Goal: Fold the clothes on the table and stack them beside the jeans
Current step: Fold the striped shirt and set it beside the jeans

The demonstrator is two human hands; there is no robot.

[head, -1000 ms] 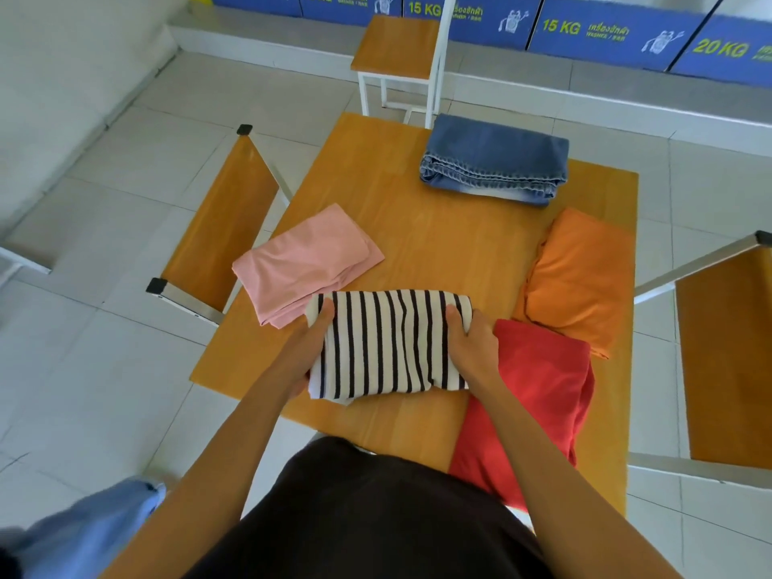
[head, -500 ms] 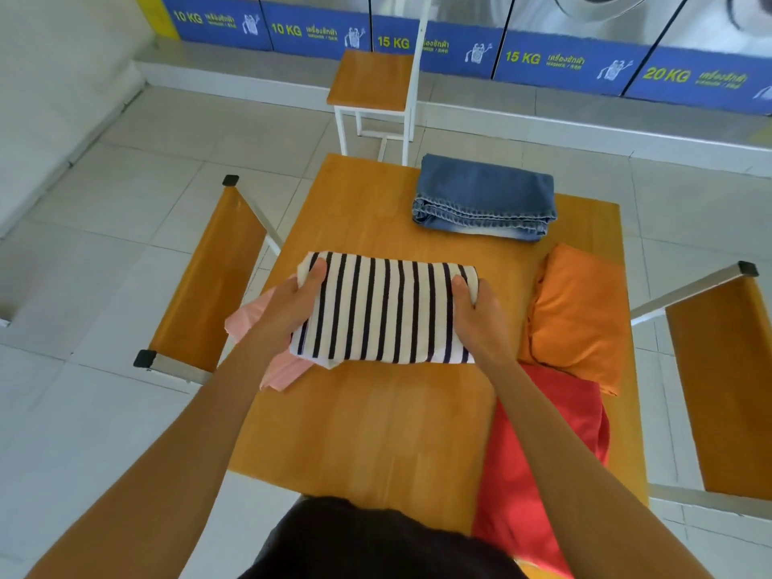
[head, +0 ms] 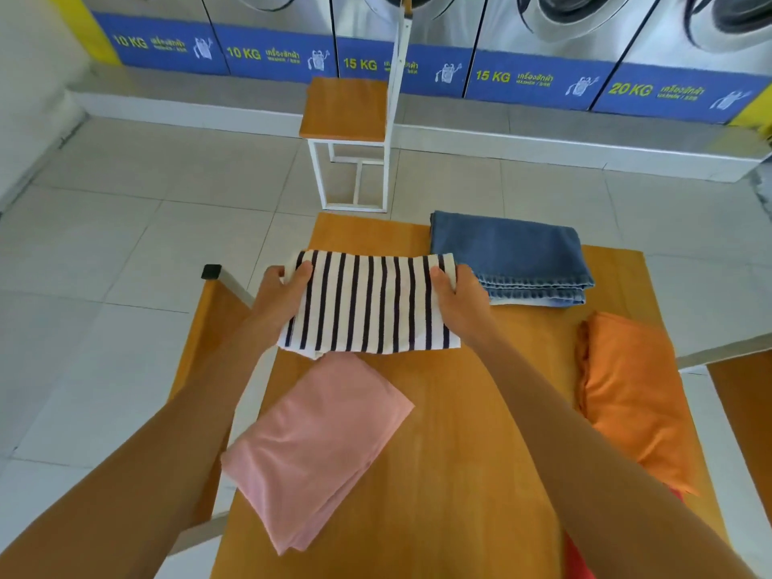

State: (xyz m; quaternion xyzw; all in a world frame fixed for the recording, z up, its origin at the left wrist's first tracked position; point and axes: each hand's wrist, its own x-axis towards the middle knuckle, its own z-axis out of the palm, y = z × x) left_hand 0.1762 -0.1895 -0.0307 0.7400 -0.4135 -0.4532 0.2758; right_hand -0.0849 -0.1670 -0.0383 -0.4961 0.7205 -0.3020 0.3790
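A folded black-and-white striped shirt [head: 369,305] is held at the far left of the wooden table [head: 451,474], just left of the folded blue jeans [head: 509,254]. My left hand [head: 280,292] grips its left edge and my right hand [head: 457,296] grips its right edge, thumbs on top. Whether the shirt touches the tabletop I cannot tell. A pink garment [head: 317,445] lies flat at the near left. An orange garment [head: 631,394] lies at the right. A sliver of a red garment [head: 578,562] shows under my right forearm.
Wooden chairs with white frames stand around the table: one at the far end [head: 346,114], one at the left [head: 213,323], one at the right [head: 743,394]. Washing machines with blue labels [head: 417,64] line the back wall. Pale floor tiles surround the table.
Both hands carried the striped shirt from the near edge of the table forward to the spot left of the jeans. The pink garment is uncovered again.
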